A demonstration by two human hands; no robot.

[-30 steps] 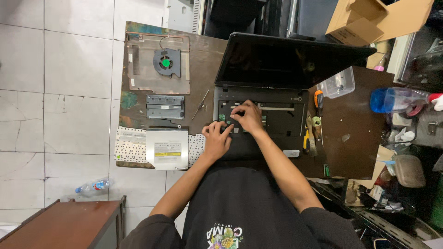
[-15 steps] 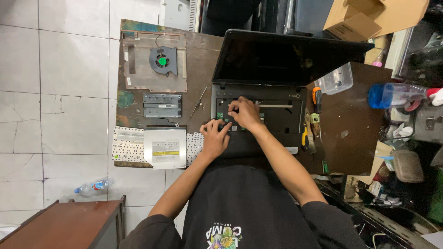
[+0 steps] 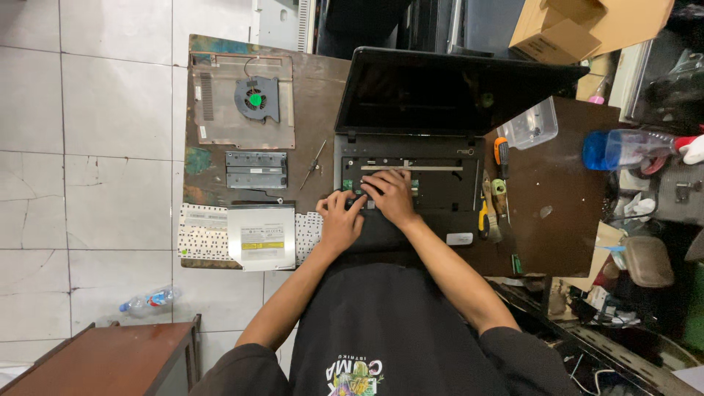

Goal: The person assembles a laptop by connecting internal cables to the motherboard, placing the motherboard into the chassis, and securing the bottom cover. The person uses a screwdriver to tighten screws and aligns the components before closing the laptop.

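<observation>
On the worn brown counter [image 3: 323, 95], an opened laptop [image 3: 407, 183] with its keyboard removed is being worked on, both hands, left [image 3: 341, 220] and right [image 3: 389, 196], pressed fingertips-down on the exposed board; careful fingertip work is judged necessary next.

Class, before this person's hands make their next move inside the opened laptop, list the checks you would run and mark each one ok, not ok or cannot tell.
1. Keyboard removed from the laptop: ok; the keyboard lies to the left on the table.
2. Both hands at the work spot: ok; left hand and right hand rest on the open base.
3. Screwdriver within reach: ok, beside the laptop.
4. Removed fan set apart: ok.
5. Optical drive stable: not ok, it lies on the keyboard.
6. Power disconnected: cannot tell.
</observation>
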